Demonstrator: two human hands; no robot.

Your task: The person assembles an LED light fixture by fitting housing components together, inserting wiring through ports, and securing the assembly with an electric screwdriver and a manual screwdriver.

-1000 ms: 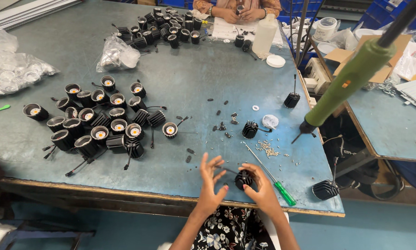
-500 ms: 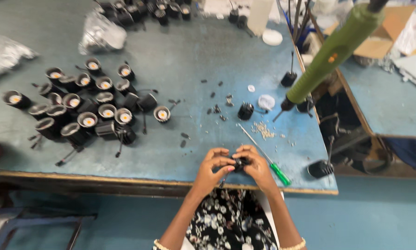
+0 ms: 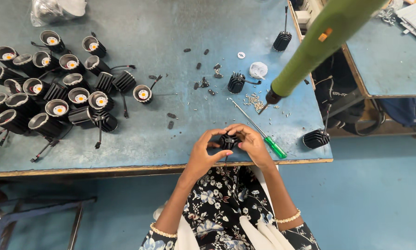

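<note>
At the near edge of the table, both hands are closed around one small black finned lamp body, held just above the tabletop. The left hand cups it from the left with fingers curled over the top, and the right hand pinches it from the other side, so the part is mostly hidden between them. By the look of it this is the fitting stage, with something being seated or lined up in the body by fingertip. A green-handled screwdriver lies touching the right hand's far side, loose screws sit a little beyond it, and a hanging green power driver points down over them. I'd judge the next move needs one hand to steady the body while the other frees itself for a screw or tool. Finished lamps are clustered well off to the left.
</note>
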